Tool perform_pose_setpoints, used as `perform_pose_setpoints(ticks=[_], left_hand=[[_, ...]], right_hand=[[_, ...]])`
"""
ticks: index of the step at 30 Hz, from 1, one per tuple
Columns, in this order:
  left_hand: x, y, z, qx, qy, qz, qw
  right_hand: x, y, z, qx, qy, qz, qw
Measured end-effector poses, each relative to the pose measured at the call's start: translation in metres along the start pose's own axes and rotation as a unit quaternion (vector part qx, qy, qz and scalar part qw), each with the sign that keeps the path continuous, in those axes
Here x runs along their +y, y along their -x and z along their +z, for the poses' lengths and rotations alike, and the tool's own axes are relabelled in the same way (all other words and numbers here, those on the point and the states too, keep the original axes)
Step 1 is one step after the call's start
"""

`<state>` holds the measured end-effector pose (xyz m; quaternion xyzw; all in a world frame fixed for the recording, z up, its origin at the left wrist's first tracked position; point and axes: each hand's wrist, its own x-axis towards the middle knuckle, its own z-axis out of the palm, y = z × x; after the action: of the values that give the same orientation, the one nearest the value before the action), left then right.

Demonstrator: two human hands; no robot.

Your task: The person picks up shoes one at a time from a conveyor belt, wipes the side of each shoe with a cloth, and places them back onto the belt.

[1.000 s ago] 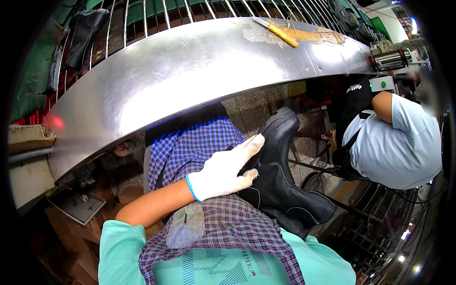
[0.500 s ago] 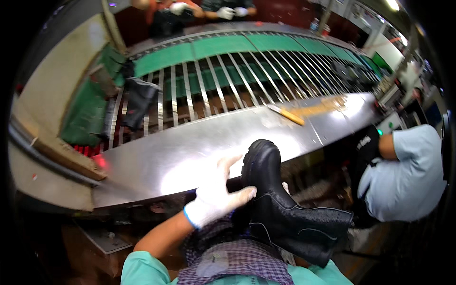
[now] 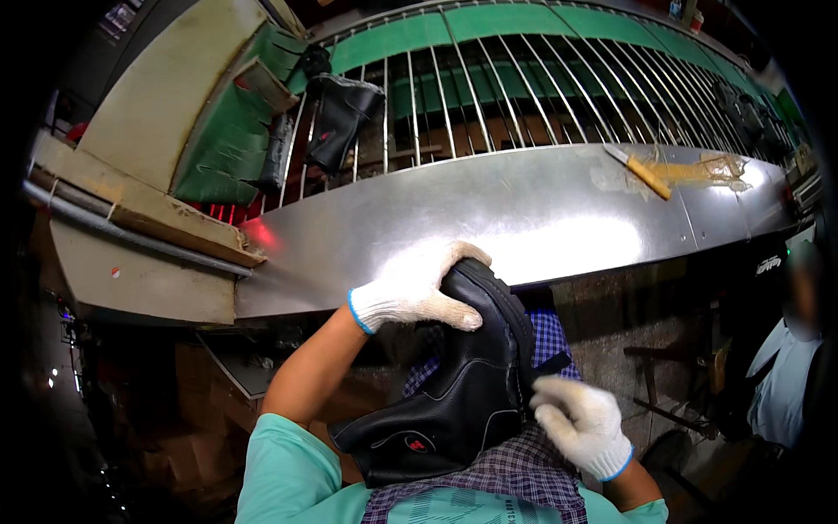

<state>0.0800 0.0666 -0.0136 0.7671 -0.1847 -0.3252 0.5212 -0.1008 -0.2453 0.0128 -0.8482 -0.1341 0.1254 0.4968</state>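
A black ankle boot (image 3: 454, 384) lies on its side in my lap, its opening toward the steel table and its sole toward my chest. My left hand (image 3: 419, 288), in a white knit glove with a blue cuff, grips the top rim of the boot's shaft. Gloved the same way, my right hand (image 3: 580, 424) touches the boot's right side near the pull tab, fingers slightly apart. A checked apron (image 3: 515, 472) covers my lap under the boot.
A curved steel table (image 3: 489, 218) runs in front of me, with a yellow-handled brush (image 3: 642, 172) and glue smears at its right. Behind it a wire-rack conveyor (image 3: 524, 87) carries another black boot (image 3: 340, 118). A person in a light blue shirt (image 3: 786, 384) sits at right.
The boot has turned from upright beside my knee to lying across my lap. My left hand moved onto its top rim, and my right hand came into view at its side.
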Motion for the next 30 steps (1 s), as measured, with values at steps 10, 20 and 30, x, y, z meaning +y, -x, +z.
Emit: perform_pose_setpoints(ticks=[10,20,30], left_hand=[[0.015,-0.019,-0.001,-0.005,-0.088,0.003,0.996],[0.019,-0.023,-0.006,-0.01,-0.072,-0.038,0.997],[0.021,-0.018,-0.003,-0.011,-0.112,-0.027,0.993]], right_hand=[[0.043,-0.083,0.034,0.154,0.163,-0.152,0.962],[0.034,-0.153,0.015,0.092,0.156,-0.115,0.977],[0.005,-0.141,-0.008,0.006,0.129,-0.087,0.988]])
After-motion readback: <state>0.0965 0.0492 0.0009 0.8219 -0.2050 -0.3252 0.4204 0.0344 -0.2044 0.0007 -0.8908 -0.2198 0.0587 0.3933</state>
